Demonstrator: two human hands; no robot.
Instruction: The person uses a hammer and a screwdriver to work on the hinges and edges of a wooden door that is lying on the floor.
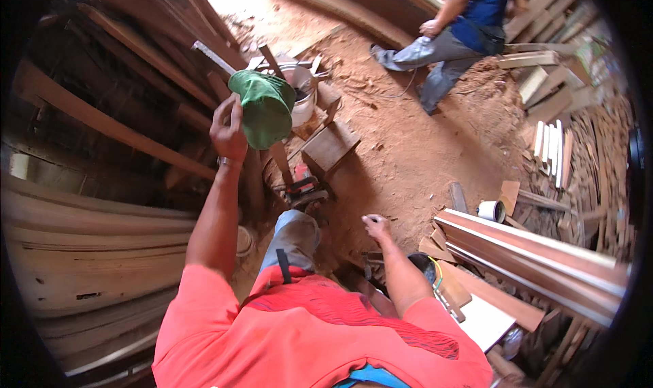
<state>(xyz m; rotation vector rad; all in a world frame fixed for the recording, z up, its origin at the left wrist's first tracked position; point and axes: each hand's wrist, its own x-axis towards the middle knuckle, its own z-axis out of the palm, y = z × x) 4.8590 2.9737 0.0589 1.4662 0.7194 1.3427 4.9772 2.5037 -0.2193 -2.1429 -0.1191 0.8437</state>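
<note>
Left hand: fingers pinched shut on the left edge of the green cloth hat. Hat hangs just right of my fingertips, its longer side running roughly far-to-near. Left is the nearer hand by a lot — right hand is well apart, near and to the right, fingers loosely curled; can't tell if anything's in it.

Containers: white bucket just beyond the hat, part hidden by it, something dark inside; can't tell whether the hat touches it. White can off right, dark inside, contents unreadable. Black bucket near right, beside a yellow cord — can't see what it holds.
</note>
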